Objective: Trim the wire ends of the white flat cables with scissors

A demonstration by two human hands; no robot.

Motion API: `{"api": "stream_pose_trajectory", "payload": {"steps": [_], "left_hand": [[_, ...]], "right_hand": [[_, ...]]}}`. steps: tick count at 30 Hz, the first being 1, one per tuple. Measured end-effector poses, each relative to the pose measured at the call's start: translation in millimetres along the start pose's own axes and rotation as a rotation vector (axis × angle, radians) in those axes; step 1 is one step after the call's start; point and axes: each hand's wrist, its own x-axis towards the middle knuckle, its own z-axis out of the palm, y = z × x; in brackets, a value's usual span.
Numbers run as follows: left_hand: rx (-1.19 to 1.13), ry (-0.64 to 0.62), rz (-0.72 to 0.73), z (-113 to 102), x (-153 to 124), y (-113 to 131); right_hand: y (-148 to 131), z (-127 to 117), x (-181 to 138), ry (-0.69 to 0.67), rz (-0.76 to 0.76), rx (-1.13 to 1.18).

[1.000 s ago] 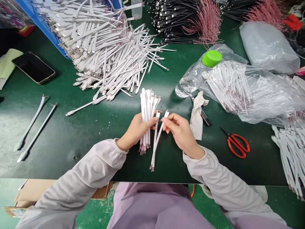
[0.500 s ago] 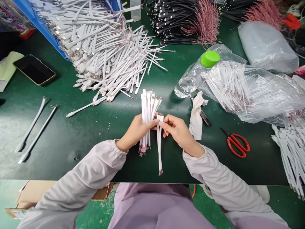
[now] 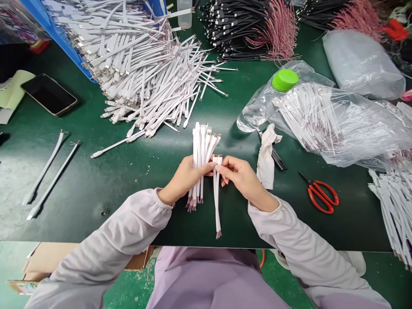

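Note:
A bundle of short white USB cables (image 3: pixel 200 150) is gripped in my left hand (image 3: pixel 187 175), plugs pointing away from me and bare wire ends toward me. Between the thumb and fingers of my right hand (image 3: pixel 237 174) are a few more white cables (image 3: pixel 216 197), pinched just below their metal plugs. These hang apart from the bundle, to its right, with reddish wire ends near the table's front edge. My left thumb reaches over to their upper ends. Both hands are closed and close together.
A big heap of white cables (image 3: pixel 144 81) spills from a blue bin (image 3: pixel 69 43). Black cables (image 3: pixel 236 25) lie at the back. On the right are a green-capped bottle (image 3: pixel 257 107), bagged cables (image 3: pixel 312 116), a tissue (image 3: pixel 266 159) and red-handled scissors (image 3: pixel 322 196). A phone (image 3: pixel 49 94) and two loose cables (image 3: pixel 53 182) are left.
The hands keep nearly the same pose and hold. The whole view has shifted very slightly; no thing on the table has visibly moved.

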Motion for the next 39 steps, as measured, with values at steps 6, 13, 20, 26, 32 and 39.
{"api": "stream_pose_trajectory", "payload": {"steps": [6, 13, 20, 26, 32, 39], "left_hand": [[0.015, -0.016, 0.013, -0.1, 0.0, -1.3], [0.102, 0.001, 0.046, 1.0, -1.1, -1.6], [0.010, 0.037, -0.007, -4.6, -0.3, 1.7], [0.133, 0.027, -0.006, -7.8, -0.3, 5.4], [0.291, 0.068, 0.024, -3.6, -3.9, 8.0], [0.347, 0.073, 0.040, -0.4, -5.8, 6.8]], "right_hand": [[-2.9, -0.8, -1.0, -0.010, 0.036, 0.029], [3.2, 0.3, -1.9, -0.057, 0.036, -0.018], [3.6, -4.6, 2.9, 0.108, -0.012, -0.030], [3.0, -16.6, 10.4, 0.190, -0.020, 0.113], [0.7, -21.0, 12.5, 0.169, 0.026, 0.237], [-4.3, -22.2, 10.5, 0.111, 0.092, 0.376]]}}
